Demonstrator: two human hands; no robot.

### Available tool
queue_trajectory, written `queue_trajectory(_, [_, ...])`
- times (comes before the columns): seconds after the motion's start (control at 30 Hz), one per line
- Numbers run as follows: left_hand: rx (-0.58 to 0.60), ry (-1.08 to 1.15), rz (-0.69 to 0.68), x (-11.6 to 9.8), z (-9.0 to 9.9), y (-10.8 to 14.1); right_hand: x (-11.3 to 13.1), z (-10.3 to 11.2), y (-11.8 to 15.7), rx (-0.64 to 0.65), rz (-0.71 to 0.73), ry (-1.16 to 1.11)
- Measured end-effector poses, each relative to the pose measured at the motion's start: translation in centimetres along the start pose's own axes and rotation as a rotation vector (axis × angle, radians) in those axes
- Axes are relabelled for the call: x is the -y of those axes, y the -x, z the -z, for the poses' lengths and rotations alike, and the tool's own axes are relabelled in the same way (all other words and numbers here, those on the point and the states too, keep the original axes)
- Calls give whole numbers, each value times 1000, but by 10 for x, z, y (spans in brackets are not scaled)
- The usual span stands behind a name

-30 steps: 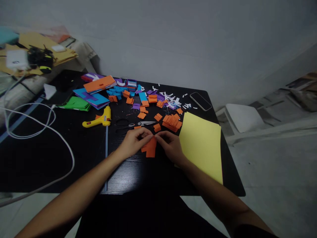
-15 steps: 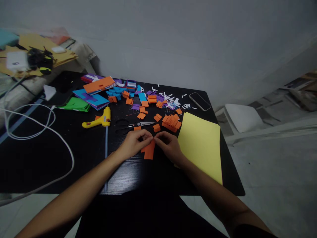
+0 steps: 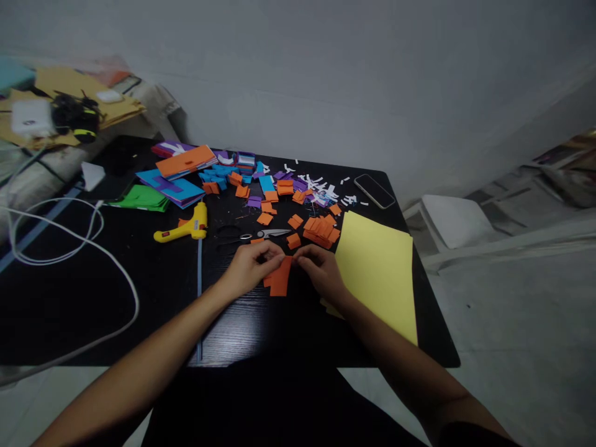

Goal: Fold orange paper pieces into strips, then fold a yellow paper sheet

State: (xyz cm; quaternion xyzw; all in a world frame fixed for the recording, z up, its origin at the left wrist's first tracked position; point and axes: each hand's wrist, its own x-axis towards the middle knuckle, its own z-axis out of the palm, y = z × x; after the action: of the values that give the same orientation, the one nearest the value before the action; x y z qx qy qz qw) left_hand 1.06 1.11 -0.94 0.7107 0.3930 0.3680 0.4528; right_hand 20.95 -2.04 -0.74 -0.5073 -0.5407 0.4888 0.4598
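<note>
An orange paper strip hangs between my hands over the black table. My left hand pinches its upper edge between thumb and fingertips. At the strip's top right corner is my right hand, its thumb and index finger closed together; whether paper is between them is too small to tell. Another orange piece shows partly behind the strip. Scissors lie just beyond my hands, among small folded orange pieces.
A yellow glue gun lies to the left, near a white cable. Yellow sheets are under my right forearm. Farther back are white paper scraps, a phone, blue folded paper and green paper.
My right hand has shifted slightly right, opening a small gap from my left hand. The strip's top edge now shows between them.
</note>
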Motion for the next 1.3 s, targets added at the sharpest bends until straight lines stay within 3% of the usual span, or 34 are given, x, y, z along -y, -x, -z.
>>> queue_trajectory(0.3, [48,-58,-50,-2,-1,1,0,-6,4,23,32,26])
queue_trajectory(0.63, [46,30,29,0,3,0,-4,-4,2,-32,24,6])
queue_trajectory(0.93, [-41,43,71,0,3,-2,-4,-4,1,-17,-27,-35])
queue_trajectory(1.3, [-63,31,46,-4,2,-2,1,-3,1,-29,-83,-59])
